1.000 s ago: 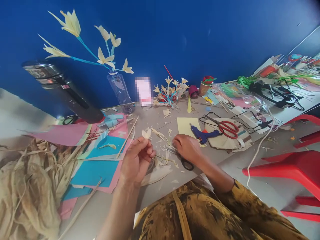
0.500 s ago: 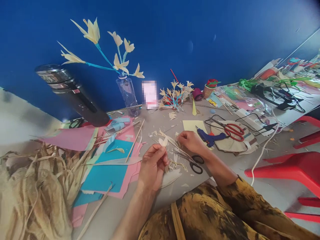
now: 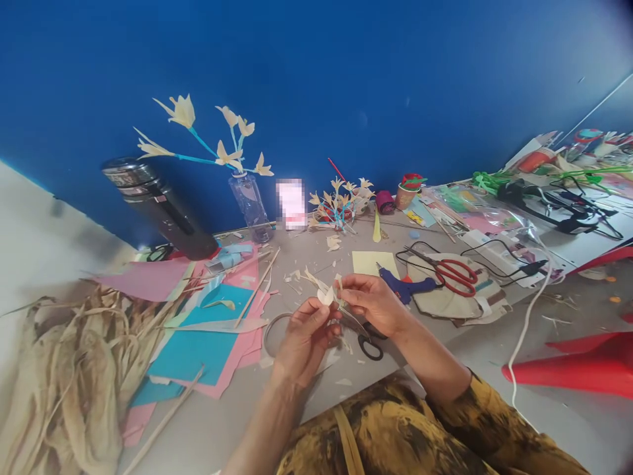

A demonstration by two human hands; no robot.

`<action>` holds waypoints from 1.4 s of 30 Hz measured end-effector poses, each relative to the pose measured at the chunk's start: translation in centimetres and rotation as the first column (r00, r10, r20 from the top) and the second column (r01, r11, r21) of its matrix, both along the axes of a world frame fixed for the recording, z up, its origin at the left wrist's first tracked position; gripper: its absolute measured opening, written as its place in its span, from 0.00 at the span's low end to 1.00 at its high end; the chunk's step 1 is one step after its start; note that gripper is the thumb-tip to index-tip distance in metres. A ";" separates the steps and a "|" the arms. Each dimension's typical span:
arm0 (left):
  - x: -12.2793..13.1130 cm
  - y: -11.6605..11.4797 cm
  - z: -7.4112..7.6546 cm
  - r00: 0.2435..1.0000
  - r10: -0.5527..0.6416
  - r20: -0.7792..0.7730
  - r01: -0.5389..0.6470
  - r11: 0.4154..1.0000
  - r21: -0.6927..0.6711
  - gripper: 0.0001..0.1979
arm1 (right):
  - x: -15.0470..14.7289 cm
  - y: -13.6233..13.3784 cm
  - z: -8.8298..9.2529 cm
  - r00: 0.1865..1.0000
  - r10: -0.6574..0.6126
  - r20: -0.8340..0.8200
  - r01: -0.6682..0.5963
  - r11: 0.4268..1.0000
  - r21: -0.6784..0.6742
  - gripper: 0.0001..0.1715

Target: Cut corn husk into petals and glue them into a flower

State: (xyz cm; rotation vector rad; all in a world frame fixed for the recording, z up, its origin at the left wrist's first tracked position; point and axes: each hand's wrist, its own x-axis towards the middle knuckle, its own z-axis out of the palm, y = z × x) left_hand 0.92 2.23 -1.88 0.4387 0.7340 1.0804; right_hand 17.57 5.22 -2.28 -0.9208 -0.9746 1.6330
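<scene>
My left hand (image 3: pixel 306 336) is closed, pinching a cream flower petal (image 3: pixel 325 296) upright between thumb and forefinger. Right beside it, my right hand (image 3: pixel 368 300) pinches a thin pale strip (image 3: pixel 339 285) close to the petal; whether the two pieces touch I cannot tell. Beneath the hands lie black-handled scissors (image 3: pixel 370 348), their blades partly hidden, among pale scraps. To the right of my right hand is a blue glue gun (image 3: pixel 410 287), resting near a yellow paper sheet (image 3: pixel 368 262).
Red-handled scissors (image 3: pixel 462 280) lie on a cloth pad at right, near a power strip (image 3: pixel 502 247). A bottle vase (image 3: pixel 250 208) with cream flowers and a black flask (image 3: pixel 165 214) stand at the back. Blue paper (image 3: pixel 198 349) and dried husks (image 3: pixel 74 376) cover the left.
My right hand has risen from the scraps on the table and come left to the petal, now with a thin pale strip in its fingers. The camera view has tilted up slightly.
</scene>
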 end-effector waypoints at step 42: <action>1.1 1.4 0.4 0.980 0.171 -0.105 -0.159 0.981 0.112 0.12 | 0.2 -1.2 0.0 0.959 -0.142 0.244 0.133 0.990 0.054 0.12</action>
